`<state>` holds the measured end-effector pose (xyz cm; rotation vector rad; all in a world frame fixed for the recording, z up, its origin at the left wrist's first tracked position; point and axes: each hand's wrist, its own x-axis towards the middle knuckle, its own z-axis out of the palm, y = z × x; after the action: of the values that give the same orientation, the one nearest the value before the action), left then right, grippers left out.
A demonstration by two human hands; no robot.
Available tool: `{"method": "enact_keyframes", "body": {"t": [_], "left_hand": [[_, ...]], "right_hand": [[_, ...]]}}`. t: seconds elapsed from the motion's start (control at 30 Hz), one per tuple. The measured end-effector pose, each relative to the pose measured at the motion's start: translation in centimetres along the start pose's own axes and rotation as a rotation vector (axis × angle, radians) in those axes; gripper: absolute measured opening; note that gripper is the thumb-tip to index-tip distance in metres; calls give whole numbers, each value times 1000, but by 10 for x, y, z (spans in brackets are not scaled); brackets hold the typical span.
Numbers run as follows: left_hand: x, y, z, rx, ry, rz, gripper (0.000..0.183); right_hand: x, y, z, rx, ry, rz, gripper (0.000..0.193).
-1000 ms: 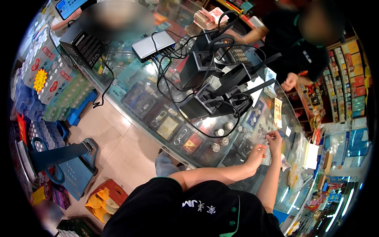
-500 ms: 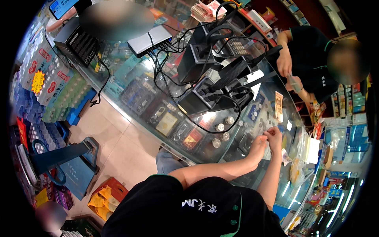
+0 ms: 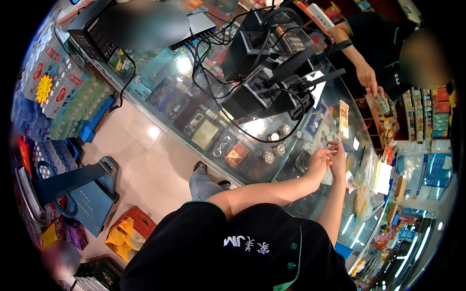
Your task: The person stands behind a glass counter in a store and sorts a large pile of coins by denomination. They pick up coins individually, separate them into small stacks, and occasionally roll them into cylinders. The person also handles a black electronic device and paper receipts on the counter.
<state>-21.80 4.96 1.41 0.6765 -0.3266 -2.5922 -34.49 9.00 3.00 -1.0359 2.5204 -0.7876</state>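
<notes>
My left hand (image 3: pixel 318 166) and my right hand (image 3: pixel 338 154) meet above the glass counter (image 3: pixel 301 195). Both are closed, fingertips pinched together around something small and pale that I cannot make out. Just beyond them, loose coins (image 3: pixel 326 137) lie scattered on the glass. A banknote (image 3: pixel 343 119) rests past the coins, near the counter's far side. Several short silvery coin stacks (image 3: pixel 268 156) stand left of my hands. Beside the coins is a dark blue card (image 3: pixel 314 123).
Black box-shaped devices (image 3: pixel 252 99) with looping cables crowd the counter's middle, near a calculator (image 3: pixel 291 42). Across the counter a co-worker's hand (image 3: pixel 367 77) holds papers. Plastic bags (image 3: pixel 364 201) lie right of my arm. A blue platform scale (image 3: pixel 90 203) and bottle packs (image 3: pixel 63 97) stand left.
My hands stay together, their fingers shifted around the small thing. The co-worker's hands have moved, with papers now showing beneath one. The whole view has tilted slightly.
</notes>
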Motion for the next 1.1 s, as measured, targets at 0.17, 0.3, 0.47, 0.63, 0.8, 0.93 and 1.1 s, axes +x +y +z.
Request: {"method": "enact_keyframes", "body": {"t": [0.17, 0.3, 0.47, 0.63, 0.8, 0.93, 1.1], "left_hand": [[13, -3, -4, -34, -44, 23, 26], [11, 4, -8, 6, -42, 15, 25], [5, 5, -8, 85, -15, 32, 24], [21, -9, -15, 64, 51, 128, 30], [18, 4, -15, 46, 14, 61, 34], [7, 11, -7, 10, 10, 27, 32], [9, 6, -11, -27, -1, 40, 31]], "right_hand": [[9, 10, 8, 25, 60, -33, 19], [5, 11, 7, -35, 120, 6, 16], [-5, 11, 4, -33, 137, 66, 17], [2, 17, 8, -121, 148, -44, 14], [-13, -28, -13, 471, -82, 61, 13], [3, -11, -8, 132, 120, -75, 13], [16, 27, 8, 2, 97, -126, 18]]}}
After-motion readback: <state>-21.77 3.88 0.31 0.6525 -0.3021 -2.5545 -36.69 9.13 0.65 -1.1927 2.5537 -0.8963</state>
